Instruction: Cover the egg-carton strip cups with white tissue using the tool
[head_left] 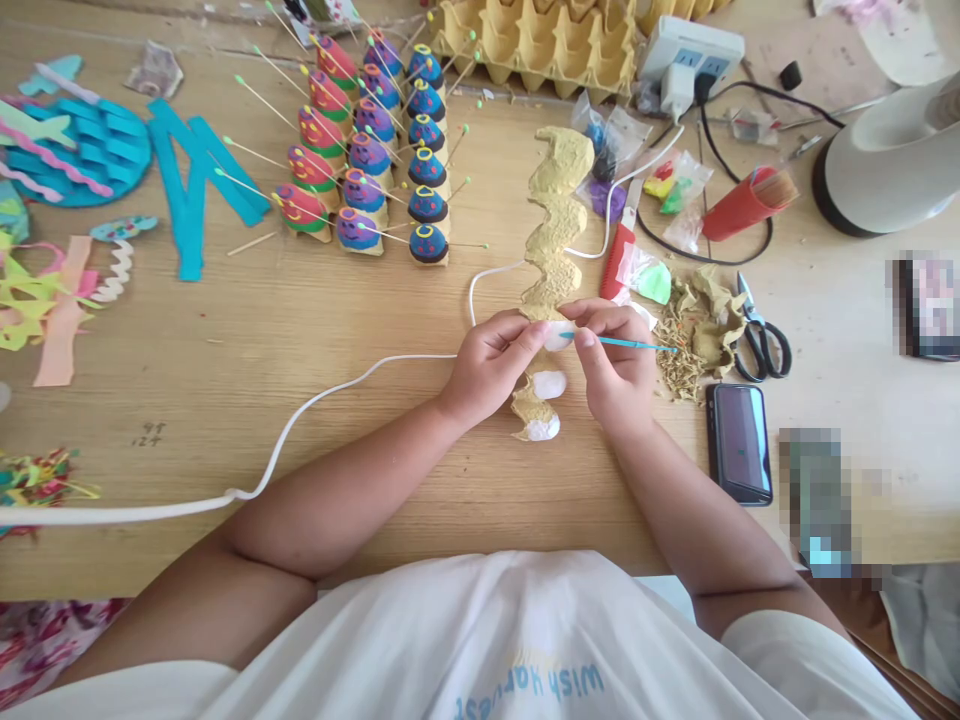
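A long wavy strip of yellow egg-carton cardboard (556, 215) lies on the wooden table (300, 340), running away from me. Its near bumps carry white patches (550, 385). My left hand (491, 360) pinches the strip at a white bump (556, 337). My right hand (619, 355) holds a thin teal stick (630, 343), like a brush handle, with its tip at that same bump.
Rows of painted carton cones with sticks (375, 150) stand at the back. Blue paper cut-outs (97, 150) lie left. A white cable (300, 420) crosses the table. Scissors (757, 335), a phone (739, 440), carton scraps (694, 330), a red tube (746, 205), an egg tray (540, 40) and a power strip (690, 55) sit right.
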